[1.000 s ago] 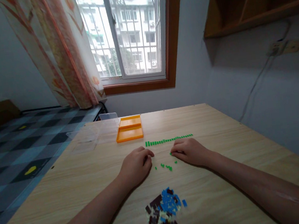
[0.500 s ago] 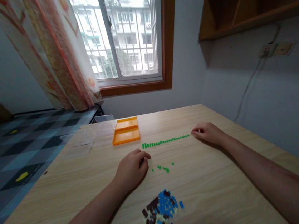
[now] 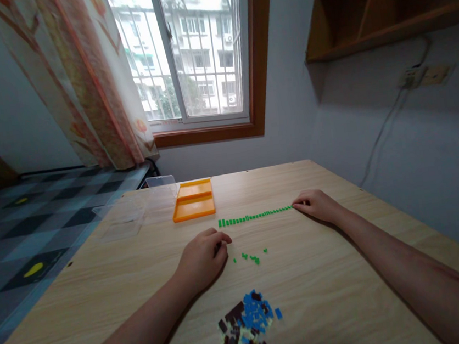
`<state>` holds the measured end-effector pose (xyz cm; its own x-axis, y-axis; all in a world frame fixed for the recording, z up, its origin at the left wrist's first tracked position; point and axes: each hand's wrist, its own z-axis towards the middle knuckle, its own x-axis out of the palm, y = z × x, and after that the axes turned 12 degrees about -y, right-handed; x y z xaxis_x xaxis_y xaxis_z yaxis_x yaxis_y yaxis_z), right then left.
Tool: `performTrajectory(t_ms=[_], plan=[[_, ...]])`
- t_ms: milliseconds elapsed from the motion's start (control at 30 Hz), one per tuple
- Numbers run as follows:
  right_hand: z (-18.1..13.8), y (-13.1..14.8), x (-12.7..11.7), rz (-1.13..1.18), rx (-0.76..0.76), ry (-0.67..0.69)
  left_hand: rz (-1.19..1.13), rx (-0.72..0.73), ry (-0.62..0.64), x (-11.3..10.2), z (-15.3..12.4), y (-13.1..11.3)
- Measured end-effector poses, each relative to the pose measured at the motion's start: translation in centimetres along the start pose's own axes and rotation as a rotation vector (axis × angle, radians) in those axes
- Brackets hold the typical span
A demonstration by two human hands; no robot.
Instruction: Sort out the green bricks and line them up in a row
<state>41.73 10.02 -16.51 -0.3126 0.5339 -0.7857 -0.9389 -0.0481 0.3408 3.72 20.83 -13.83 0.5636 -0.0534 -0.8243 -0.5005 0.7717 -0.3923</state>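
A long row of small green pieces point(image 3: 254, 216) lies across the wooden table point(image 3: 351, 290). My right hand point(image 3: 315, 205) rests at the row's right end, fingers curled and pinched against the last piece. My left hand point(image 3: 203, 258) lies on the table left of several loose green pieces point(image 3: 251, 257), its fingers curled under; whether it holds anything is hidden. A heap of blue, dark brown and pale pieces point(image 3: 246, 328) sits close to me.
An orange tray point(image 3: 193, 200) and a clear plastic box with its lid point(image 3: 138, 210) stand at the table's far left. A bed with a checked cover point(image 3: 31, 216) lies to the left. A wooden shelf point(image 3: 384, 5) hangs on the right wall.
My right hand moved from the loose green pieces up to the right end of the green row and settled there. My left hand stayed put.
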Motion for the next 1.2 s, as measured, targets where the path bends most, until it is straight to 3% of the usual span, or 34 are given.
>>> performTrajectory(t_ms=[933, 1067, 1200], plan=[[-0.2, 0.1, -0.2, 0.026, 0.036, -0.024, -0.023, -0.003, -0.025, 0.0, -0.1, 0.0], [-0.2, 2.2, -0.7, 0.000, 0.000, -0.123, -0.112, 0.027, -0.022, -0.2, -0.1, -0.2], [-0.9, 7.5, -0.7, 0.040, -0.139, -0.159, -0.275, 0.135, 0.012, -0.4, -0.3, -0.3]])
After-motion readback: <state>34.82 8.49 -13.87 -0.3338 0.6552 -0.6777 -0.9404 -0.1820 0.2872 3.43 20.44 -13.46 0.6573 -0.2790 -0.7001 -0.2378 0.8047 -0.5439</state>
